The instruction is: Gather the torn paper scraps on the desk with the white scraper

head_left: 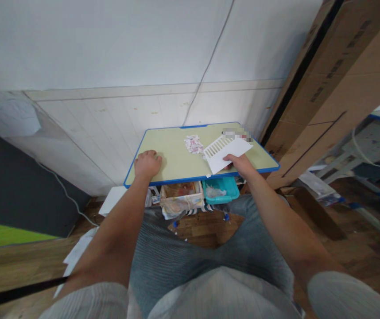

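Note:
My right hand (238, 165) grips the lower right edge of a white sheet (229, 153), thumb on top and fingers underneath. A row of narrow rectangular slots runs along the sheet's far left side. It is held tilted over the right part of a small pale-yellow table (173, 161) with a blue rim. My left hand (148, 164) rests on the table's left end, holding nothing, its fingers slightly bent and the thumb apart. Between my hands, farther back, lies a pile of small white paper pieces (193, 144) with pinkish-purple marks.
Beneath the tabletop sit a lined basket (181, 201) and a turquoise plastic basket (221, 189) with white scraps inside. A white wall (110, 106) stands behind the table. Large cardboard boxes (329, 84) rise on the right. A cable (206, 66) hangs down the wall.

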Demonstrator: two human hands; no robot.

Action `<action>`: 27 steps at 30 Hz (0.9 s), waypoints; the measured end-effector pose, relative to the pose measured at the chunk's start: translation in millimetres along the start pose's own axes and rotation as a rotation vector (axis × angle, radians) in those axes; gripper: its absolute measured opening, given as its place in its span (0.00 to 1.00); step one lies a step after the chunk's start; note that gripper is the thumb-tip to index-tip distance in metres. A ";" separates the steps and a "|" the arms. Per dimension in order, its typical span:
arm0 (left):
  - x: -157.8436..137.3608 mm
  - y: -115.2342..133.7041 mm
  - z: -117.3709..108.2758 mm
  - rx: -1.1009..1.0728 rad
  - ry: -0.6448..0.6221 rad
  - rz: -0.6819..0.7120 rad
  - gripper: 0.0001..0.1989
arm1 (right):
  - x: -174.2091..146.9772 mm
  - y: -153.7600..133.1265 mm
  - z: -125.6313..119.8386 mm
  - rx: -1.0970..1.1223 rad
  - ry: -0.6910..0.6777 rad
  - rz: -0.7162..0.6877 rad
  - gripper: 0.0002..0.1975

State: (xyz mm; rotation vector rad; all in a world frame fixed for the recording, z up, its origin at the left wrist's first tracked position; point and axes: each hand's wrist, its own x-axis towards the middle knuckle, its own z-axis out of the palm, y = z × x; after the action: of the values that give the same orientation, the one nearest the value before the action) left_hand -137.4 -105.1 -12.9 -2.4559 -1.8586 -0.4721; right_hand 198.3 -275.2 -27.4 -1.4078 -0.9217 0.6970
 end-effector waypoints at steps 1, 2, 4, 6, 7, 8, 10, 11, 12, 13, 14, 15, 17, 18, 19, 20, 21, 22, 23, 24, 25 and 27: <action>-0.3 0.3 -0.3 0.004 0.000 0.000 0.28 | -0.1 0.4 -0.4 -0.002 -0.011 -0.008 0.07; -0.6 0.7 -0.6 0.007 0.001 -0.001 0.28 | -0.4 0.8 -0.9 -0.004 -0.030 -0.020 0.08; -1.2 1.4 -1.4 0.011 0.003 -0.003 0.27 | -1.2 1.4 -1.6 -0.013 -0.077 -0.049 0.10; -1.6 2.1 -2.2 0.013 0.001 -0.005 0.27 | -2.1 1.6 -2.0 -0.032 -0.127 -0.071 0.11; -1.8 2.4 -2.6 0.012 0.000 -0.006 0.27 | -2.4 1.4 -2.0 -0.039 -0.142 -0.075 0.11; -2.0 2.6 -3.0 0.011 -0.002 -0.006 0.27 | -2.7 1.1 -1.9 -0.039 -0.146 -0.076 0.11; -2.3 2.7 -3.6 0.007 -0.006 -0.005 0.27 | -3.1 0.4 -1.6 -0.018 -0.123 -0.065 0.11; -2.3 2.6 -3.7 0.005 -0.007 -0.005 0.27 | -3.2 0.0 -1.5 -0.002 -0.102 -0.057 0.12; -2.3 2.4 -3.6 0.003 -0.008 -0.005 0.27 | -3.2 -0.1 -1.5 0.010 -0.082 -0.051 0.12; -2.2 2.2 -3.4 0.002 -0.007 -0.004 0.27 | -3.2 -0.1 -1.7 0.014 -0.069 -0.047 0.12; -2.0 1.8 -3.1 0.003 -0.005 -0.002 0.27 | -3.0 0.3 -2.0 0.012 -0.066 -0.046 0.11; -1.8 1.5 -2.7 0.003 -0.003 -0.001 0.27 | -2.6 1.1 -2.4 0.003 -0.069 -0.048 0.11; -1.3 0.9 -1.9 0.006 0.002 0.002 0.27 | -0.8 4.0 -3.3 -0.011 -0.070 -0.057 0.11; -1.0 0.6 -1.5 0.009 0.004 0.003 0.27 | 0.6 5.9 -3.6 -0.012 -0.063 -0.063 0.12; -0.8 0.5 -1.2 0.011 0.005 0.003 0.27 | 2.4 7.9 -3.8 -0.009 -0.051 -0.068 0.13; -0.6 0.3 -1.0 0.014 0.005 0.003 0.27 | 4.6 10.0 -3.9 -0.002 -0.029 -0.071 0.14; -0.4 0.2 -0.7 0.015 0.004 0.003 0.27 | 6.9 12.0 -3.7 0.008 -0.001 -0.070 0.15; -0.2 0.0 -0.5 0.015 0.004 0.002 0.27 | 9.3 13.7 -3.5 0.022 0.031 -0.064 0.16; 0.1 -0.2 -0.1 0.014 0.003 0.000 0.27 | 11.6 15.1 -3.0 0.038 0.064 -0.054 0.17; 0.3 -0.5 0.3 0.011 0.003 -0.002 0.27 | 13.8 16.1 -2.4 0.055 0.091 -0.042 0.17; 0.6 -0.8 0.8 0.006 0.005 -0.002 0.27 | 15.7 16.8 -1.7 0.068 0.110 -0.029 0.17; 1.0 -1.3 1.8 -0.003 0.011 -0.002 0.26 | 18.5 17.0 0.2 0.072 0.124 -0.007 0.14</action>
State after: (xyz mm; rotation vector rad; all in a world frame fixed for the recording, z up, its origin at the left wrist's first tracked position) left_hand -138.0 -103.4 -14.6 -2.4483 -1.8581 -0.4879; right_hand 209.3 -258.0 -42.1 -1.3675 -0.7966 0.6244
